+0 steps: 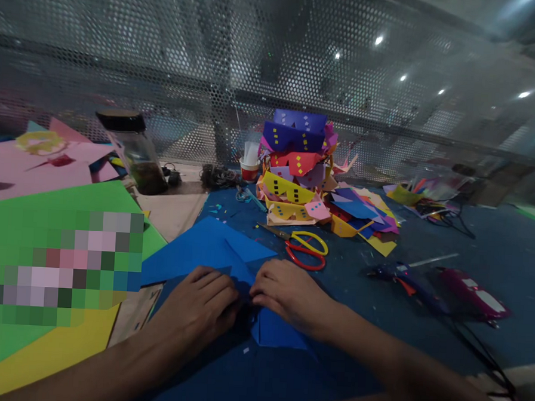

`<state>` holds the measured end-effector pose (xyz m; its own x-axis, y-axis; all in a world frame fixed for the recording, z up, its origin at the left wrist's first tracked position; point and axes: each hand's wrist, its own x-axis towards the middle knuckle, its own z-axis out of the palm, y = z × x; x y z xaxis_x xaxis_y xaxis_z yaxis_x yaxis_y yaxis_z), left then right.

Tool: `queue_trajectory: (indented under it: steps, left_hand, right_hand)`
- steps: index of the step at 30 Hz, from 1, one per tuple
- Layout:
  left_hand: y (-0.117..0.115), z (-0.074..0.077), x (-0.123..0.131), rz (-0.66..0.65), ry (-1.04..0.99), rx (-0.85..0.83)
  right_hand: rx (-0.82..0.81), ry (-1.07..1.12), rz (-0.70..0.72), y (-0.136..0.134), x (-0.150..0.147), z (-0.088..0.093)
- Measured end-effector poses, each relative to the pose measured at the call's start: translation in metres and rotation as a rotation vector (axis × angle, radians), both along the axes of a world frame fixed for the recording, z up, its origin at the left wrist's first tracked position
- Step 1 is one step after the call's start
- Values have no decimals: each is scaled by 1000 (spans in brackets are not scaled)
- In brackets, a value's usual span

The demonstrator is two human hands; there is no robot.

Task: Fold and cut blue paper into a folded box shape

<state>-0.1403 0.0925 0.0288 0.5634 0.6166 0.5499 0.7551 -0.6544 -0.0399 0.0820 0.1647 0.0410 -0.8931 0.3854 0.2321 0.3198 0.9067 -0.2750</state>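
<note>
Bare forearms reach in from the lower corners to two hands that nearly meet over the blue paper (209,245), which lies on the dark blue work surface (352,366). The left hand (206,302) rests low with its fingers bent and drawn together; its fingertips are hidden in shadow, so I cannot tell whether they clamp anything. The right hand (287,294) curls its fingers together onto the paper just beside them — whether the paper is pinched there, I cannot tell. One corner of the blue paper spreads out to the left, and another part shows below the right hand. Just beyond that hand lie scissors (289,236) with one yellow and one red handle. Behind them rises a stack of paper masks (290,193) dotted with small squares, with loose coloured paper pieces (361,212) to its right. Farther right are a glue gun (418,287) with an orange trigger and, just beside it, a dark pink object (473,295). On the left lie a green sheet (37,218) and a yellow sheet (62,354) — and beyond them stands a jar (146,161) with a dark lid.
</note>
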Motion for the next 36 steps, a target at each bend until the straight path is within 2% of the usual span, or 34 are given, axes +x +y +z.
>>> queue_trajectory:
  steps: [7,14,19,36]
  left_hand:
    - [0,-2,-3,-13,-46,-86]
    - [-5,-3,-4,-8,-167,-274]
    - [-8,-2,-4,2,-167,-381]
    - [-3,-6,-6,6,-247,-382]
  right_hand:
    - [38,-19,3,-2,-2,2]
    - [-26,21,-12,-1,-1,-2]
    - [-58,50,-14,-1,-2,-2]
    - [-193,113,-55,0,-1,-4]
